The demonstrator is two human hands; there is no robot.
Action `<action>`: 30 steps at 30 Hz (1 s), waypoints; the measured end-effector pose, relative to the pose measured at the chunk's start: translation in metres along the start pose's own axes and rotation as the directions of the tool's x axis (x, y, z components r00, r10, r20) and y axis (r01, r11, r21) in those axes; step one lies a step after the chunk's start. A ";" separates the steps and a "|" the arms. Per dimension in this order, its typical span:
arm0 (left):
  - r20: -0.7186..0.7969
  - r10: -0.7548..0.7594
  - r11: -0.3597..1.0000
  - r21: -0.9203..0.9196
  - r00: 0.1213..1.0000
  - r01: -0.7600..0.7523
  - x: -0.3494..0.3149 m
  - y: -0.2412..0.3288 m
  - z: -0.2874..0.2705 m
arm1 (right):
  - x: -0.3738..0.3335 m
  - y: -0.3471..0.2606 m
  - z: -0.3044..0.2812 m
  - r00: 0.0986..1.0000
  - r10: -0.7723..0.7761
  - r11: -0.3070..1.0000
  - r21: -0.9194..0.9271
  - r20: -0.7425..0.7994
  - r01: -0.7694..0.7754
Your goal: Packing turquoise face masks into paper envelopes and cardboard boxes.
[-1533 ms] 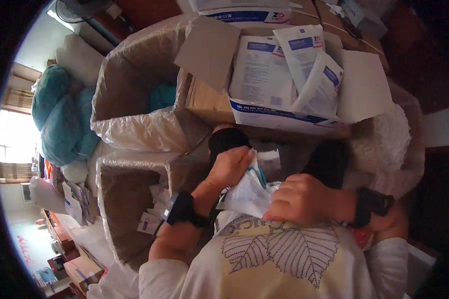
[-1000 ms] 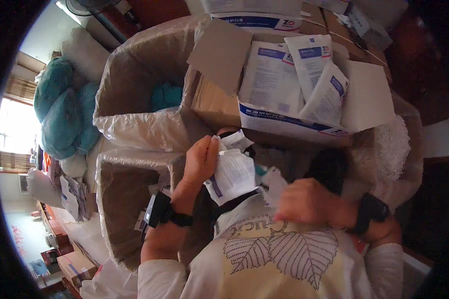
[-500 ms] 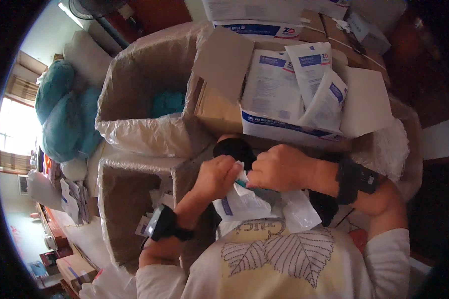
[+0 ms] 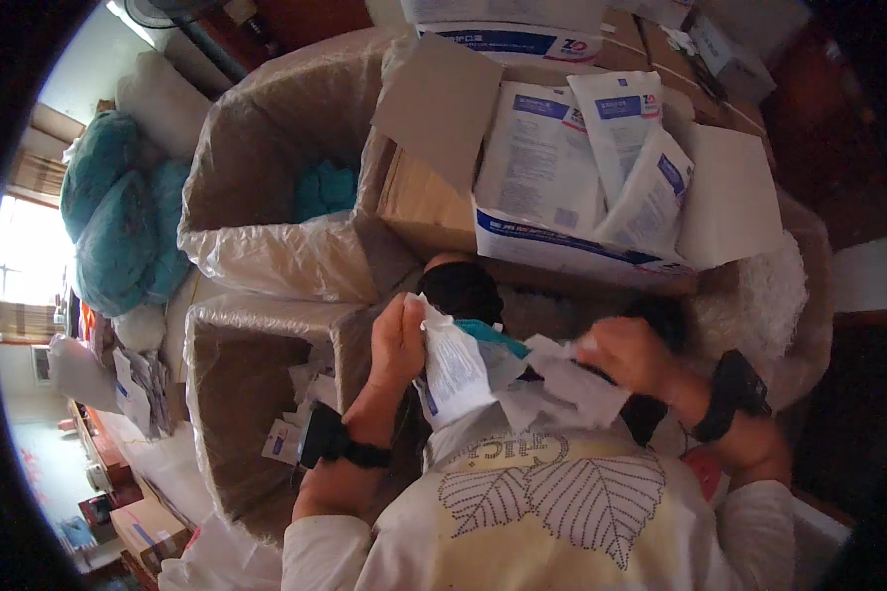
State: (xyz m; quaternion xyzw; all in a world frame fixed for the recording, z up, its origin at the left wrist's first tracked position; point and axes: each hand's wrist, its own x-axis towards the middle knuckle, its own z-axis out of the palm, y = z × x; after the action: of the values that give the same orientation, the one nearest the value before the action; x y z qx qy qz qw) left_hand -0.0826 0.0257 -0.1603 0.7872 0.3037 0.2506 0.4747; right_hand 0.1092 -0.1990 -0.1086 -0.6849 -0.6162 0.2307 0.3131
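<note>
Plastic-lined brown cardboard boxes around. Left hand closed on torn white printed packet before cream leaf-patterned shirt; right hand blurred, grip unclear, at translucent film. Packet likely light, limp: pinch edges.

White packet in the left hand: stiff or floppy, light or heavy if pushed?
The white packet is probably floppy: it looks creased. Likely light: the wrapper looks thin, and the left hand grips it near an edge. Teal material shows at its opening, so might slip out.
</note>
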 end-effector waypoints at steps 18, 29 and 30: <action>0.135 0.456 0.850 0.225 0.880 -0.476 -0.025 0.007 0.001 | 0.050 -0.038 0.027 0.991 -0.111 0.993 -0.041 -0.077 0.109; 0.012 0.514 0.839 0.203 0.858 -0.505 -0.023 -0.011 -0.013 | 0.031 -0.041 -0.085 0.926 0.320 0.879 0.427 -0.200 -0.212; 0.026 0.567 0.807 0.181 0.823 -0.562 -0.020 -0.005 -0.014 | 0.034 -0.040 -0.086 0.981 0.181 0.960 0.228 -0.070 -0.161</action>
State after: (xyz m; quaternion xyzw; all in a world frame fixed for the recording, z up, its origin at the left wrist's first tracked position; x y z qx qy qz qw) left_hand -0.1070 0.0213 -0.1608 0.8778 0.0846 0.3629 0.3009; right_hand 0.1464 -0.1761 -0.0179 -0.7062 -0.5103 0.2929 0.3938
